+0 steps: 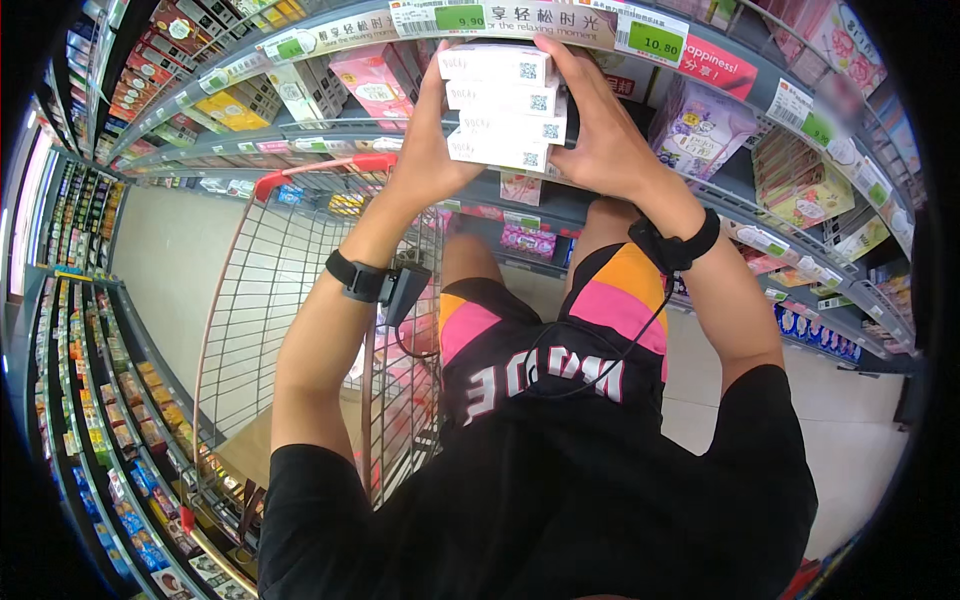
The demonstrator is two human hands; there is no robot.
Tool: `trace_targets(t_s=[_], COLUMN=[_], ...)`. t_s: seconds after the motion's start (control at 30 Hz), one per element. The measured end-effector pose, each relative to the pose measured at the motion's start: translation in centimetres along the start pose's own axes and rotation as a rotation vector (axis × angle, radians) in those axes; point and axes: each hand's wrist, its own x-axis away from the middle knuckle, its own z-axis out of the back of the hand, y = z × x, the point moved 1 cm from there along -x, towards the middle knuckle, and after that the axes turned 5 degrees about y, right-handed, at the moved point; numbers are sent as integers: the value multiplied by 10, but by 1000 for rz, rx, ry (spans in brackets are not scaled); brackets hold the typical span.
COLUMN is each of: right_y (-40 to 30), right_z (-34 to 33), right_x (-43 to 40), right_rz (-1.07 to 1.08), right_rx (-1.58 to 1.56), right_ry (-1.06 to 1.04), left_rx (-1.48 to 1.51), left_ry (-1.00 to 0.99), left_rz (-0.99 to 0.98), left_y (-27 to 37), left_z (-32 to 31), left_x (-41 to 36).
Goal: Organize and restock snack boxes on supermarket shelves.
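Several white Pocky boxes [501, 105] form a slightly uneven stack, their narrow ends facing me. My left hand [431, 154] presses on the stack's left side. On the right side, my right hand [600, 124] grips it, thumb low and a finger reaching to the top box. The stack is held at the front of a store shelf [330, 127], below a shelf strip with price tags [441, 18]. How far it sits over the shelf board cannot be told. Left of the stack stands a pink snack box [375, 79]; purple boxes [701, 127] stand to the right.
A wire shopping cart [262, 285] with red corner pieces stands at my left, a cardboard piece [251, 442] low in it. Wire guards [720, 191] run along the shelf fronts. Another stocked shelf unit [112, 420] lines the far left, across a tiled floor [169, 247].
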Motion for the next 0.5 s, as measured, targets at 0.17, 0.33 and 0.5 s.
trace_targets(t_s=[0.17,0.33,0.5], right_y=[16,47,94], right_z=[-14,-31,-37], right_x=[12,16,-11], right_rz=[71,-101,-348], right_rx=[31,15,-295], right_ry=[126,142,107], left_rx=[-83,-49,202], left_ry=[-10,-58,-268], left_rz=[-53,61,439], left_y=[-7,-25,-45], left_z=[4,4,-5], left_x=[3,-1,-35])
